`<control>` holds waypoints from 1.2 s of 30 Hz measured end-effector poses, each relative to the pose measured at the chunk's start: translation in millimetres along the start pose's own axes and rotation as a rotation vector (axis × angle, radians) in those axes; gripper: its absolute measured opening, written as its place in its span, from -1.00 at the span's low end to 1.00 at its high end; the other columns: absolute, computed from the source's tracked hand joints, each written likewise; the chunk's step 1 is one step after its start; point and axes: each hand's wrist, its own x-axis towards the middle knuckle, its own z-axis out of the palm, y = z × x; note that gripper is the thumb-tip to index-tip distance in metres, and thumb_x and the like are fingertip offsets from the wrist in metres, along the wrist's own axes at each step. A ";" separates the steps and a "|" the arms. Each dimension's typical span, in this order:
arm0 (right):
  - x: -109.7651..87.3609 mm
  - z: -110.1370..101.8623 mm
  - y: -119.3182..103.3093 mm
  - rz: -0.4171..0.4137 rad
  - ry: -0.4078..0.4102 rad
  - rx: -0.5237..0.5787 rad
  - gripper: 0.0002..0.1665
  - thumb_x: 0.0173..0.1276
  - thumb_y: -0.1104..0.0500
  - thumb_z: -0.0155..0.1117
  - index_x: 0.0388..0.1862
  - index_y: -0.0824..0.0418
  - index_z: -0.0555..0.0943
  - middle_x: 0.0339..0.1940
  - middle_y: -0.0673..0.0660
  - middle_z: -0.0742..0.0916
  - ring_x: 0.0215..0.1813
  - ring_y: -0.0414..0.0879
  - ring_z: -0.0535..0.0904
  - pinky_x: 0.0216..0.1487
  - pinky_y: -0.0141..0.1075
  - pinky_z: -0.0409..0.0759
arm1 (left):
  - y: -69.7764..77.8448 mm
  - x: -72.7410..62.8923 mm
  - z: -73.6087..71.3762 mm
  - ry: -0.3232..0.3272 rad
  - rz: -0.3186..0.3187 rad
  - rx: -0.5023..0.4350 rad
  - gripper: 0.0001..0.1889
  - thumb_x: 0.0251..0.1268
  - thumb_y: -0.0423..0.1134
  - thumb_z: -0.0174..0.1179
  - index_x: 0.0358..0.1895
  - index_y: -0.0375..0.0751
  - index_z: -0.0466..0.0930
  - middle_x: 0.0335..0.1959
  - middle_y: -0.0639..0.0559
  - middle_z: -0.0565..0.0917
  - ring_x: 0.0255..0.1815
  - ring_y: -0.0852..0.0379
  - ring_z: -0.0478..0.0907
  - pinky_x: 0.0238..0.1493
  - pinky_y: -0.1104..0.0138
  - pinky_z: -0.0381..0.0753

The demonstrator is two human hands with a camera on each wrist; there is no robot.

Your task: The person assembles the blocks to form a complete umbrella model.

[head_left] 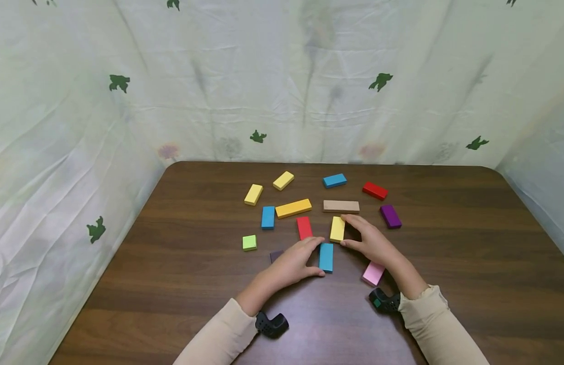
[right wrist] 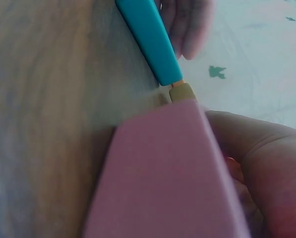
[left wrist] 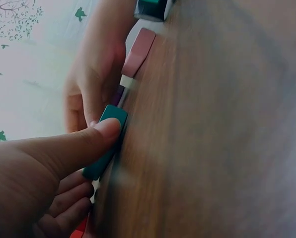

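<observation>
Blue block (head_left: pixel 326 258) well inside table's far edge (head_left: pixel 263 166)

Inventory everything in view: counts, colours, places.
Yellow blocks: 3, two back left, one centre
Blue blocks: 3, back, left, centre
Red blocks: 2, back right, centre
Purple blocks: 2, right, front left (partly hidden)
Orange block: 1, centre
Tan block: 1, centre
Green block: 1, left
Pink block: 1, front right
Table: 1, brown, beneath
Cloth: count unclear, pale, green-patterned, around
Cameras: 2, black, wrists
Sleeves: 2, cream, forearms
Left hand: 1, gripping centre blue block
Right hand: 1, gripping centre yellow block
</observation>
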 end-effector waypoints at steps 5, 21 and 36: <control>3.5 1.7 -0.6 -0.028 0.004 0.001 -0.26 0.16 0.12 0.30 0.29 0.31 0.28 0.25 0.29 0.36 0.27 0.16 0.22 0.19 0.04 0.19 | 4.4 -3.9 2.8 0.031 -0.005 0.011 -0.24 0.01 -0.02 0.31 0.26 -0.30 0.22 0.17 -0.11 0.38 0.18 0.06 0.31 0.16 0.28 0.28; 9.0 7.8 -3.2 -0.042 -0.053 0.018 -0.26 0.18 0.09 0.28 0.29 0.30 0.29 0.26 0.25 0.38 0.29 0.12 0.21 0.20 0.01 0.19 | 13.8 -8.9 8.4 0.050 -0.060 0.039 -0.20 -0.02 0.01 0.32 0.27 -0.31 0.21 0.20 -0.12 0.35 0.22 0.02 0.27 0.16 0.25 0.28; 8.5 11.6 -9.4 -0.024 -0.107 0.020 -0.02 0.08 -0.21 0.27 0.34 0.29 0.19 0.33 0.24 0.28 0.33 0.11 0.13 0.24 0.01 0.13 | 11.9 -9.1 9.9 0.071 -0.060 0.045 -0.17 -0.05 0.03 0.33 0.26 -0.34 0.21 0.19 -0.13 0.36 0.21 0.01 0.27 0.17 0.24 0.27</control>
